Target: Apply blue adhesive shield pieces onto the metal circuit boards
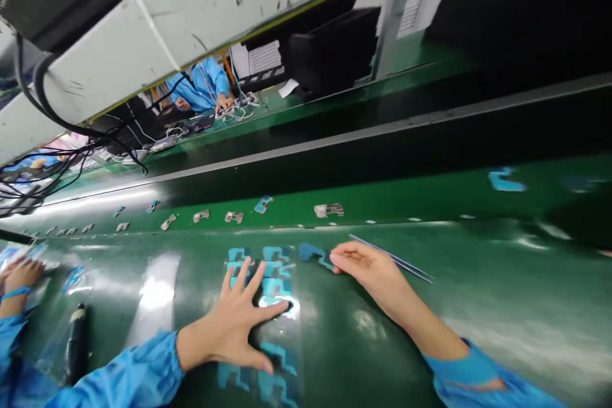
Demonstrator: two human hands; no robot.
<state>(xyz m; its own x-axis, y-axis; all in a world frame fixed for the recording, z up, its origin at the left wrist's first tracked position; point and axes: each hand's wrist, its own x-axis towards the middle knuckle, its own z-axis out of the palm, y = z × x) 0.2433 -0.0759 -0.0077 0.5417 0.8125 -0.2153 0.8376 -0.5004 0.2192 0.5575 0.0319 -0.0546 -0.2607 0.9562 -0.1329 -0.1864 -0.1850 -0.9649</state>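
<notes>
My left hand [239, 319] lies with spread fingers over a clear sheet [297, 350] that carries several blue film pieces [277, 287]. Part of the sheet is hidden beneath the palm. In my right hand [366, 264], thumb and fingertips pinch the end of a single blue film piece [312, 252], just right of the sheet. Behind the right hand, a pair of tweezers [406, 263] rests on the green table [502, 312].
Small metal parts [234, 217] lie in a row along the green strip beyond the table, some with blue film. Another blue piece [507, 180] is at far right. A dark bottle-shaped tool [76, 344] and a co-worker's hand [21, 277] are at left. Overhead runs a beam [215, 6] with cables.
</notes>
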